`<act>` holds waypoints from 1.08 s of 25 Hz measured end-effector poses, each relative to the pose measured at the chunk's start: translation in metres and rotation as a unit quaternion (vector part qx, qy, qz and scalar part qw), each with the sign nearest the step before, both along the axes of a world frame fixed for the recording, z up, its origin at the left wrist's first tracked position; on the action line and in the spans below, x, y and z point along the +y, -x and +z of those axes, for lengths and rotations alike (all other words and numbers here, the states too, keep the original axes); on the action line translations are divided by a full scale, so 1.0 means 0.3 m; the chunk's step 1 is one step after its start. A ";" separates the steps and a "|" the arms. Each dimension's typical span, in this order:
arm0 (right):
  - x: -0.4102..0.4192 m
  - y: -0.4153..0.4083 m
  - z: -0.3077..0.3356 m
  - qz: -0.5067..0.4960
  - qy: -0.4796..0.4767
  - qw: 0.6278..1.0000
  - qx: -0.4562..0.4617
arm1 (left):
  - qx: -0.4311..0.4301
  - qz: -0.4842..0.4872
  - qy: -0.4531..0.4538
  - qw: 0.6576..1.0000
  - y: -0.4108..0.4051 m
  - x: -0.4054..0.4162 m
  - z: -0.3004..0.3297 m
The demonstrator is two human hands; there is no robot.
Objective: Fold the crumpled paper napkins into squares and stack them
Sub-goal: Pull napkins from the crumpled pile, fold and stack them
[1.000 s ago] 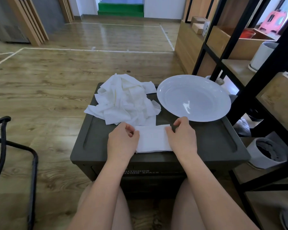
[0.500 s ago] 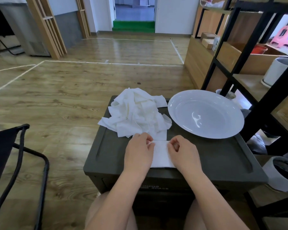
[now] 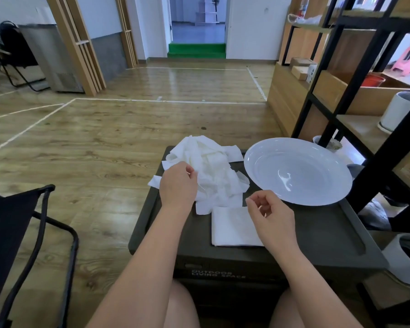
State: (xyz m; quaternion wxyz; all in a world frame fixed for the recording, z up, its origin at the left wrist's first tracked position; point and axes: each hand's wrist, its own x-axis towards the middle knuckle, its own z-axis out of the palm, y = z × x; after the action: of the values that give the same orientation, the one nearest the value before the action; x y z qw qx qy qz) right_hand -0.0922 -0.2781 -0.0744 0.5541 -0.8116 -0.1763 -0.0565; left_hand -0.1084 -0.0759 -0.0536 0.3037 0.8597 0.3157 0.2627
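Observation:
A heap of crumpled white napkins [image 3: 213,169] lies at the back left of the dark box lid [image 3: 317,233]. One folded square napkin [image 3: 232,226] lies flat near the lid's front, by itself. My left hand [image 3: 179,185] is at the heap's left side, fingers pinched on a crumpled napkin there. My right hand [image 3: 269,215] hovers over the folded square's right edge, fingers loosely curled, holding nothing.
A large white plate [image 3: 298,171] sits on the lid's back right. Black metal shelving with wooden boards [image 3: 365,129] stands close on the right, with white pots. A black folding chair [image 3: 21,233] is on the left. Wooden floor lies beyond.
Both hands have let go of the folded napkin, which now lies flat. My left hand moved up to the heap; my right hand lifted off. The view has tilted upward.

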 end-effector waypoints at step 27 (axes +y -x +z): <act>0.065 -0.047 0.146 0.001 -0.176 0.966 0.187 | -0.089 -0.192 0.390 0.896 0.089 -0.168 0.059</act>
State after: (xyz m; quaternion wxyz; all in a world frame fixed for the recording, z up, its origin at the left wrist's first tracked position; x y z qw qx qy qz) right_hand -0.0781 -0.2587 -0.0307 0.7117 -0.6970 -0.0578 0.0661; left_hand -0.1351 -0.1262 -0.0359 0.6862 0.6891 0.1932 0.1302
